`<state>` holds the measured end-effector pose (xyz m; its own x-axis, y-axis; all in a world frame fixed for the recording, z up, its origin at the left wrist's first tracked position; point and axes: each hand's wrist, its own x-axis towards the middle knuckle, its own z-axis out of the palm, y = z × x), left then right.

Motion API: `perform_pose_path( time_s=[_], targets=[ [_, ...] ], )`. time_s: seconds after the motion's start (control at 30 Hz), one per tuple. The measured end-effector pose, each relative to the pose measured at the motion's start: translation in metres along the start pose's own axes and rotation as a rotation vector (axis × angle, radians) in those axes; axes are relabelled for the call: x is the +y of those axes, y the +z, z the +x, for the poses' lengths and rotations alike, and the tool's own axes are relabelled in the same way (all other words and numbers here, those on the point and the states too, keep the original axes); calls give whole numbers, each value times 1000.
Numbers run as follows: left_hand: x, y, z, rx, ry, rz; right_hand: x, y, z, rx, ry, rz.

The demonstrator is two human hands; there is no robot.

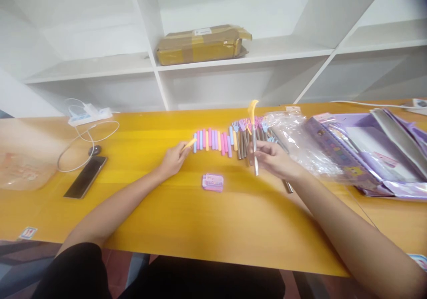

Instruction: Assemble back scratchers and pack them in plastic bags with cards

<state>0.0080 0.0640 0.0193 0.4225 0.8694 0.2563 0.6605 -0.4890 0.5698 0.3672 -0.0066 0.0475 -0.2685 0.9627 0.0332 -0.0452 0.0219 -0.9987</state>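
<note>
My left hand [171, 161] is closed on a short yellow handle [190, 144], at the left end of a row of pastel handles [208, 141] in blue, pink, purple and yellow. Upright in my right hand [275, 159] is a back scratcher [254, 132] with a yellow head and a bare metal rod. Its lower rod end points down over the table. Behind that hand lie several metal-rod back scratchers [240, 145] with pink, blue and purple claw heads, partly hidden by my fingers. A small pink plastic case [213, 182] lies in front of the row.
Clear plastic bags [300, 143] and a purple box [347, 161] with packaging lie at right. At left are a phone [85, 177], a dark round object [94, 150], a power strip [90, 115] and a plastic bag [25, 172]. A taped carton [200, 45] sits on the white shelf.
</note>
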Motion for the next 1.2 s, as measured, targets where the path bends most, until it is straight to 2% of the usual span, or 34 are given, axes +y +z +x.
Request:
perform_pose_path(
  time_s=[0.13,0.23,0.37,0.5,0.57,0.67,0.8,0.93,1.2],
  targets=[
    [20,2,-26,-189,98,-30,4,31,-7,4,75,100],
    [28,11,-42,-285,204,54,15,46,-15,42,73,150],
    [26,24,-43,-253,345,141,33,53,-24,132,-1,146],
    [22,26,-35,-161,340,104,39,54,-26,252,-28,109],
    [22,25,-32,-128,337,78,40,53,-25,272,-25,144],
    [21,24,-31,-139,341,51,41,51,-24,250,-33,198],
    [22,24,-32,-241,352,44,44,49,-23,228,-51,245],
    [23,22,-31,-295,366,42,46,49,-24,210,-49,260],
    [24,21,-31,-304,370,14,46,53,-26,162,-30,269]
  ],
)
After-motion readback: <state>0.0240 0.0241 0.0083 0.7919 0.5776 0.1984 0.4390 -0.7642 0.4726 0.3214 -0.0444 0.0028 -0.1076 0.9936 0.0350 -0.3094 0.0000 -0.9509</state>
